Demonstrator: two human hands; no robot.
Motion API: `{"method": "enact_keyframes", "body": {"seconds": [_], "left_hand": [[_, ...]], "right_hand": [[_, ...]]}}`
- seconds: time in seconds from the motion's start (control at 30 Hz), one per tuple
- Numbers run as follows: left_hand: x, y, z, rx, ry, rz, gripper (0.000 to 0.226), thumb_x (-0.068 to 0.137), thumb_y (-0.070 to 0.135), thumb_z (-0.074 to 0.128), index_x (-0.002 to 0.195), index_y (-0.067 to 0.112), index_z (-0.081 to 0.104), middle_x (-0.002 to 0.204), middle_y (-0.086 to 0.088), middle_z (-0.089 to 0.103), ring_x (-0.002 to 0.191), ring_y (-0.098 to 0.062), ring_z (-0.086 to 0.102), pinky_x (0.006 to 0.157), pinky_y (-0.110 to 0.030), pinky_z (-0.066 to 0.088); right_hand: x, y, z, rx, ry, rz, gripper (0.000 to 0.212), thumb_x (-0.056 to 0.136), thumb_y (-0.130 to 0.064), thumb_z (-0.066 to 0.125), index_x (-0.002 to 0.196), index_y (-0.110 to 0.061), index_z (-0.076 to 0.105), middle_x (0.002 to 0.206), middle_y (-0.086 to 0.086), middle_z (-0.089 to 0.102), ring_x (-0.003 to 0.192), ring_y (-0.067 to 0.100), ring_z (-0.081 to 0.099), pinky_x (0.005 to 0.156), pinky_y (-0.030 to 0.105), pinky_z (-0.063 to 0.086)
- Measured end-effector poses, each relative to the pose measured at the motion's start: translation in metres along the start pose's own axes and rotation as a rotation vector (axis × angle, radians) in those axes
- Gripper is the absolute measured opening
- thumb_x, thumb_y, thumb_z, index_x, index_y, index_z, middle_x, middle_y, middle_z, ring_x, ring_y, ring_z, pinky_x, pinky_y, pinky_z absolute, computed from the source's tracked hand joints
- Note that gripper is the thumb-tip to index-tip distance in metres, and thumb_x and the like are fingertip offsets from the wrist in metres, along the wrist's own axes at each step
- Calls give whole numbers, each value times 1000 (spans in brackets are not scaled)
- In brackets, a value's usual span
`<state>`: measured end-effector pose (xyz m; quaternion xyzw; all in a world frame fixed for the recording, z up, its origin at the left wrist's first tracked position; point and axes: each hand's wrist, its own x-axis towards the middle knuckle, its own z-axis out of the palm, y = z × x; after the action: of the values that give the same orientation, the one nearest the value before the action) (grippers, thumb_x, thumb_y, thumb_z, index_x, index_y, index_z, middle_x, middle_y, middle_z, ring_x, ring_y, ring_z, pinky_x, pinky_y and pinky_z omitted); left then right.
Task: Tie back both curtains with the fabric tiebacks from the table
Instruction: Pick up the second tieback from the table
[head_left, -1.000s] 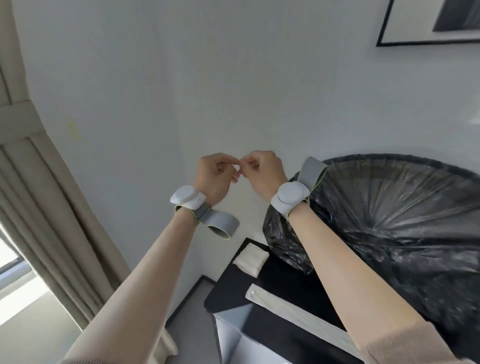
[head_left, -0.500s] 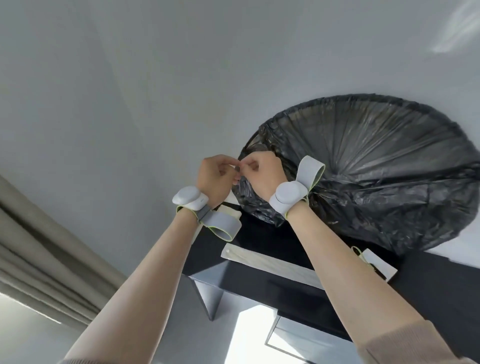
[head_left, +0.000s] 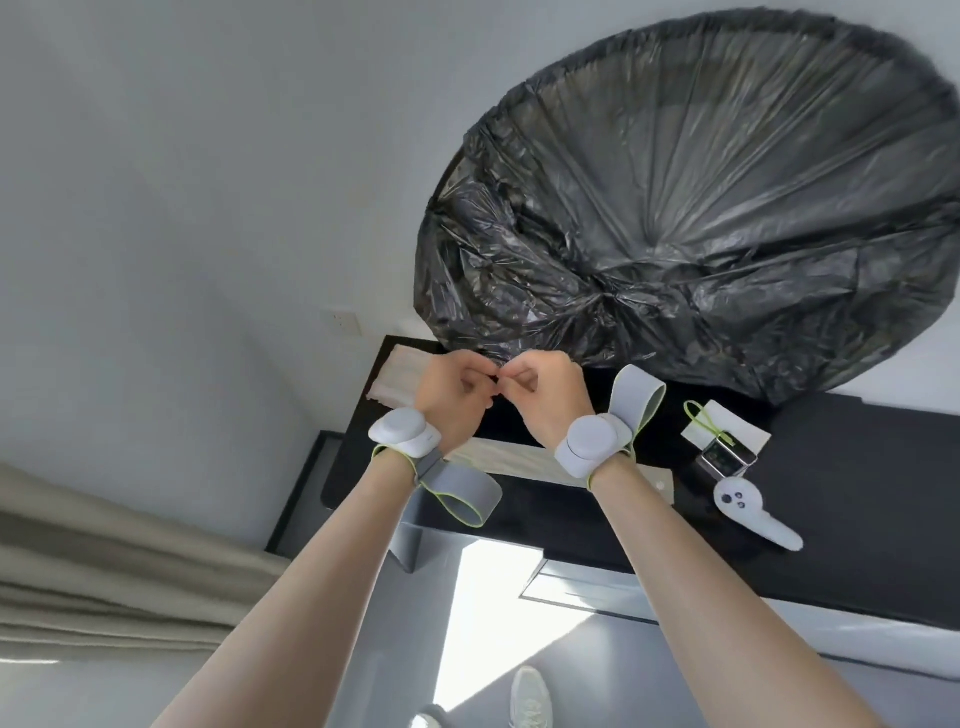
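Note:
My left hand (head_left: 454, 397) and my right hand (head_left: 545, 392) are raised in front of me above the black table (head_left: 857, 519). Their curled fingers meet at the tips, and I see nothing between them. Both wrists wear grey strap-on sensors. A long beige fabric tieback (head_left: 514, 460) lies flat on the table just beneath my wrists, partly hidden by them. A folded pale cloth (head_left: 395, 379) sits at the table's left end, behind my left hand. A beige curtain (head_left: 78, 571) hangs gathered at the lower left.
A large round object wrapped in black plastic (head_left: 701, 208) leans on the wall behind the table. A white controller (head_left: 753, 514) and a small device on white paper (head_left: 727, 457) lie on the table's right. A wall socket (head_left: 343, 322) and my shoe (head_left: 530, 696) show.
The view has swung down and right: the curtain slid to the lower left and more of the table came into sight. My hands stay pinched together and now hover over the table.

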<state>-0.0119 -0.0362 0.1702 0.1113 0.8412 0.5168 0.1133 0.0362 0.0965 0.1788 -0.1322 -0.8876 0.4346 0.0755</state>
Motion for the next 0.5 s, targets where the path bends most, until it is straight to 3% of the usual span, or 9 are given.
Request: {"method": "enact_keyframes", "body": {"seconds": [0.1, 0.3, 0.37, 0.5], "left_hand": [[8, -22, 16, 17, -35, -41, 21, 91, -3, 54, 103, 8, 67, 91, -13, 72, 79, -24, 68, 78, -38, 59], [24, -75, 55, 223, -144, -88, 24, 90, 6, 57, 104, 20, 72, 113, -3, 68, 99, -19, 65, 86, -33, 56], [31, -94, 73, 313, -175, -112, 20, 91, 11, 59, 100, 21, 73, 123, -2, 62, 107, -20, 61, 87, -28, 50], [40, -129, 109, 470, -266, -219, 19, 92, 22, 57, 105, 30, 68, 144, 8, 43, 127, -24, 47, 103, -34, 40]], "right_hand": [[1, 27, 9, 7, 23, 68, 8, 86, -14, 69, 86, -18, 76, 83, -1, 74, 77, 14, 67, 77, 35, 57], [3, 90, 29, -78, -19, 187, 15, 85, -7, 64, 81, -13, 77, 82, 1, 75, 81, 22, 69, 75, 41, 59], [4, 114, 40, -171, -49, 189, 19, 85, -5, 63, 81, -14, 79, 91, 4, 75, 88, 26, 67, 76, 40, 56], [7, 162, 58, -400, -160, 247, 22, 88, -9, 60, 89, -19, 79, 126, 1, 63, 109, 30, 53, 88, 41, 50]]}}
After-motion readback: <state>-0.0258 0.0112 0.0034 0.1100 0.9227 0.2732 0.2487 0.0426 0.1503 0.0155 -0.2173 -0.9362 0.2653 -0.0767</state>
